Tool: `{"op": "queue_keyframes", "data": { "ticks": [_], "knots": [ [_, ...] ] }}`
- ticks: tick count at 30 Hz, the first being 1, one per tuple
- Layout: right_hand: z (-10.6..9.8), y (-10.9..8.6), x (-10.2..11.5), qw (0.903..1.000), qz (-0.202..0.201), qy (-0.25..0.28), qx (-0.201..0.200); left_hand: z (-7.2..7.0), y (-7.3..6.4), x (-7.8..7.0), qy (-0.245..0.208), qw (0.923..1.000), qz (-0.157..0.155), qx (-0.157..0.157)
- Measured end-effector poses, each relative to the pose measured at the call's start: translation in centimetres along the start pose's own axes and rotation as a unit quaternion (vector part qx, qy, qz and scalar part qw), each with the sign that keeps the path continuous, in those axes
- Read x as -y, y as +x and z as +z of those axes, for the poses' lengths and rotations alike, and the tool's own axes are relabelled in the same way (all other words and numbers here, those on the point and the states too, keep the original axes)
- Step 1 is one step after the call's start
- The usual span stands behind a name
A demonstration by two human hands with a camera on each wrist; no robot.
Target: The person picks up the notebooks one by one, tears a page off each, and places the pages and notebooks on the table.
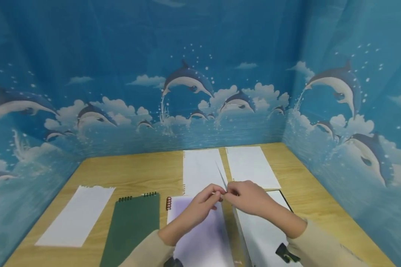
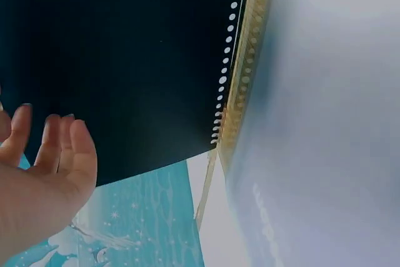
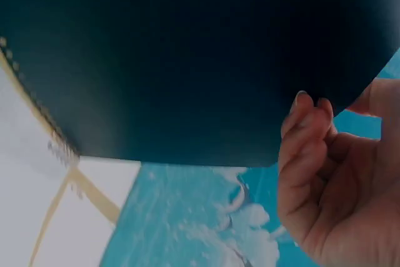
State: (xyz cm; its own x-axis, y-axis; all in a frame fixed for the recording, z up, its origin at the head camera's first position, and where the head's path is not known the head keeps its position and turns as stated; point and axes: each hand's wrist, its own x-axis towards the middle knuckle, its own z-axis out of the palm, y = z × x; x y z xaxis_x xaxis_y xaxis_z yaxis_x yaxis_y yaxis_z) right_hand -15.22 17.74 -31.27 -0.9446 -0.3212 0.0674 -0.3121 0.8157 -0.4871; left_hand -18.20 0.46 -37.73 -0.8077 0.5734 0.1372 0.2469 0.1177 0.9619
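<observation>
Both hands meet at the far end of a thin, dark notebook cover (image 2: 137, 60), raised on edge. In the head view it is seen almost edge-on as a narrow sliver. A row of punched holes runs along its long edge in the left wrist view. My right hand (image 1: 250, 196) pinches its outer corner, thumb behind and curled fingers (image 3: 303, 129) in front. My left hand (image 1: 204, 204) holds the same outer edge from the other side, thumb and forefinger together there, the other fingers loosely bent before the dark face.
A white pad (image 1: 264, 230) with a dark border lies under the right forearm. Left of it are a pale violet pad (image 1: 200, 237) with red rings, a green notebook (image 1: 133, 226) and a torn sheet (image 1: 75, 217). Two loose sheets (image 1: 202, 167) lie behind. Dolphin-printed curtains (image 1: 137, 74) surround the table.
</observation>
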Motion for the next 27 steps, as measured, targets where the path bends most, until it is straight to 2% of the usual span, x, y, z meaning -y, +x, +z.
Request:
{"op": "queue_keyframes", "data": {
  "ticks": [3, 7, 11, 15, 18, 21, 24, 27],
  "knots": [
    [-1.2, -0.6, -0.5, 0.9995, 0.022, -0.019, -0.008, 0.2, -0.4, 0.1, 0.024, 0.9996, 0.006, -0.01],
    [-3.1, -1.7, -2.3, 0.9989, 0.04, -0.024, 0.002, 0.2, -1.2, 0.4, 0.071, 0.9955, 0.024, -0.059],
    [-5.1, -3.2, -5.6, 0.9981, 0.057, -0.007, 0.023, -0.5, -2.0, 0.8, 0.125, 0.9875, 0.02, -0.093],
    [-6.0, -4.5, -9.7, 0.9963, 0.065, 0.028, 0.048, -1.5, -2.8, 1.0, 0.141, 0.9834, -0.001, -0.114],
    [-5.9, -5.4, -12.7, 0.9927, 0.082, 0.046, 0.076, -2.4, -3.3, 0.7, 0.146, 0.9794, -0.012, -0.139],
    [-5.1, -6.3, -15.6, 0.9859, 0.125, 0.046, 0.101, -3.1, -3.8, 0.5, 0.152, 0.9748, -0.017, -0.163],
    [-3.6, -7.3, -18.2, 0.9745, 0.173, 0.065, 0.126, -3.8, -4.3, 0.7, 0.162, 0.9709, -0.026, -0.175],
    [-2.0, -7.9, -20.2, 0.9629, 0.219, 0.081, 0.135, -4.3, -4.9, 1.2, 0.172, 0.9681, -0.042, -0.178]
  ]
}}
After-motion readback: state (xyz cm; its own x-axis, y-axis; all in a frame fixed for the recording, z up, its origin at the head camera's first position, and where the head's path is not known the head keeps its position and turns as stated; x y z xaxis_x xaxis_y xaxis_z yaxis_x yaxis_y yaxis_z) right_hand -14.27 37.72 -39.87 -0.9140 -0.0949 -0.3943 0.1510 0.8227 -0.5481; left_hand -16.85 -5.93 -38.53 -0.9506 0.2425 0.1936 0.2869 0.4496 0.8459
